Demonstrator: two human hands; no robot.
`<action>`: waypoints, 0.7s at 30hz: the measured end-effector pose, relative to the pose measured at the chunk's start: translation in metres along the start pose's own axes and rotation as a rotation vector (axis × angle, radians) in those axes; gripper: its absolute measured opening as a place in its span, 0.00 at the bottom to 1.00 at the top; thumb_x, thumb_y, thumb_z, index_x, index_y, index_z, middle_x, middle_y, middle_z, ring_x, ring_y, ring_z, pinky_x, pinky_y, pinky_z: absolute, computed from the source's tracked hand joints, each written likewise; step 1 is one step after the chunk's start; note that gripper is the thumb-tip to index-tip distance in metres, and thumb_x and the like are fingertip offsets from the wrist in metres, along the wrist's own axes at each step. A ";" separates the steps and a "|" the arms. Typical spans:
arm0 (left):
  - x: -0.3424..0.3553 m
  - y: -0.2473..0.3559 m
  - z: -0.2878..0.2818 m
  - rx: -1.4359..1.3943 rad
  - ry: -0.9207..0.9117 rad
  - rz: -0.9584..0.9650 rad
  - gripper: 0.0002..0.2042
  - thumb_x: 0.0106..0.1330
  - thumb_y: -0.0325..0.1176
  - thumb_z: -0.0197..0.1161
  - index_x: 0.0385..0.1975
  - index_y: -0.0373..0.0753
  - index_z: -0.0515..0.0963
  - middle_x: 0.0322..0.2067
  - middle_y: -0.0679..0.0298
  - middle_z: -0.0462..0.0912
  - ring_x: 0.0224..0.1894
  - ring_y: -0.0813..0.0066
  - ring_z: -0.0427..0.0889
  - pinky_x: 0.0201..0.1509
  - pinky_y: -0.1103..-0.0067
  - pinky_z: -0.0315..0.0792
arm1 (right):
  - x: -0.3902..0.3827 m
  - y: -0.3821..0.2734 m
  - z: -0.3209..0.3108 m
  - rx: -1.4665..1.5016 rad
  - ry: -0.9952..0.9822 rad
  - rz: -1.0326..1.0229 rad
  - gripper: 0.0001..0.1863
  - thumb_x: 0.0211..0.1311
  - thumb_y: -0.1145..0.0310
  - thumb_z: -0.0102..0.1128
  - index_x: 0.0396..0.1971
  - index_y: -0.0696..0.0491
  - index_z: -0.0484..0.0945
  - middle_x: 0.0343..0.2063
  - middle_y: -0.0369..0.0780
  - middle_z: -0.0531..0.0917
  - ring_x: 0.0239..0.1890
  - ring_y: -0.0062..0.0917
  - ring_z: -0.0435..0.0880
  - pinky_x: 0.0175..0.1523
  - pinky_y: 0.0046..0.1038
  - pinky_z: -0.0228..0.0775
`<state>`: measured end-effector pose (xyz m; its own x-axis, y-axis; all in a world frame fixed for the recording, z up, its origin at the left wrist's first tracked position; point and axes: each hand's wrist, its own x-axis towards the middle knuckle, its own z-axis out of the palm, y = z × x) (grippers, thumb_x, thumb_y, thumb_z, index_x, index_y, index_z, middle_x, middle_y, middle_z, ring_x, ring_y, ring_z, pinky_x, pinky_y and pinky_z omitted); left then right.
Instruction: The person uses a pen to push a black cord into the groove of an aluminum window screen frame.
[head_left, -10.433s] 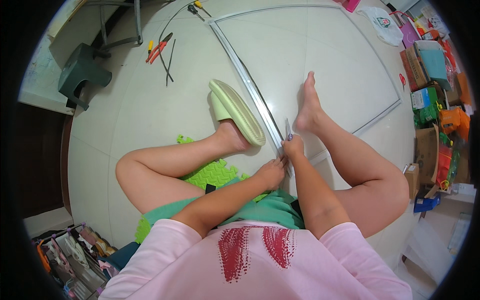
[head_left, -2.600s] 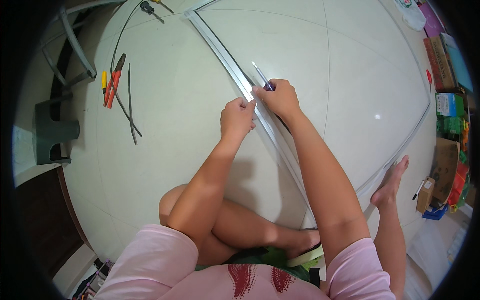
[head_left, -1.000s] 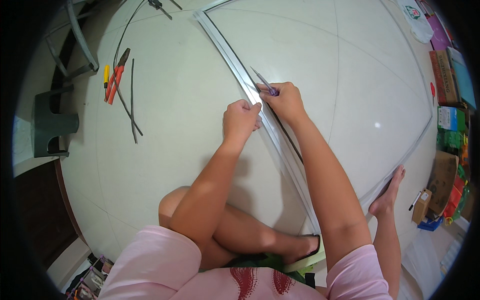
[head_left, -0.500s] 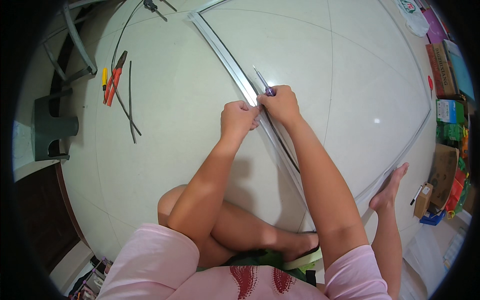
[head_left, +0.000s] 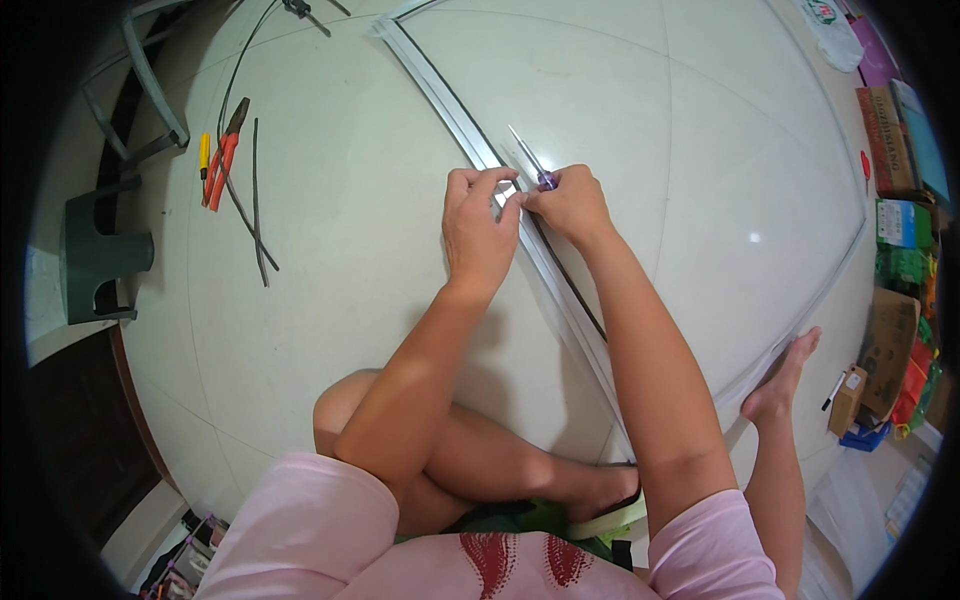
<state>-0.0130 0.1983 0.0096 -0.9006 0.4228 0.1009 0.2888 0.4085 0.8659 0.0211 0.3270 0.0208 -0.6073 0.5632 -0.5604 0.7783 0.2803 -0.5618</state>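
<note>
A silver metal frame (head_left: 436, 92), like that of a window screen, lies on the floor and slants from the far middle toward my right leg. Along its inner side runs a black rubber strip (head_left: 570, 281). My right hand (head_left: 574, 207) is closed around the purple handle of a screwdriver (head_left: 533, 157), whose shaft points up and away to the left. The right thumb and fingertips are at the strip. Over the frame, my left hand (head_left: 482, 222) curves with thumb and forefinger apart, fingertips close to the strip and nothing visible between them.
Red-handled pliers (head_left: 224, 172), a yellow-handled tool (head_left: 204, 155) and loose black strips (head_left: 257, 200) lie to the left. Farther left are a dark green stool (head_left: 105, 250) and metal legs (head_left: 150, 80). Boxes (head_left: 885, 140) line the right side. My bare foot (head_left: 780, 385) rests by the frame's near right edge.
My left hand has gone from bunched fingers at the strip to a spread thumb and forefinger, slightly farther away. The screwdriver has shifted slightly right with my right hand.
</note>
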 end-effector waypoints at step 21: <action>0.010 -0.011 0.007 0.162 -0.070 -0.201 0.16 0.54 0.35 0.68 0.44 0.51 0.79 0.55 0.66 0.63 0.58 0.67 0.64 0.63 0.67 0.52 | -0.029 0.015 -0.007 0.007 0.017 -0.136 0.16 0.64 0.60 0.49 0.38 0.57 0.77 0.27 0.49 0.82 0.33 0.45 0.81 0.39 0.40 0.70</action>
<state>-0.0227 0.2031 -0.0024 -0.9220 0.3729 -0.1041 0.1598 0.6114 0.7750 0.0514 0.3204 0.0327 -0.7043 0.5334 -0.4685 0.6879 0.3498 -0.6359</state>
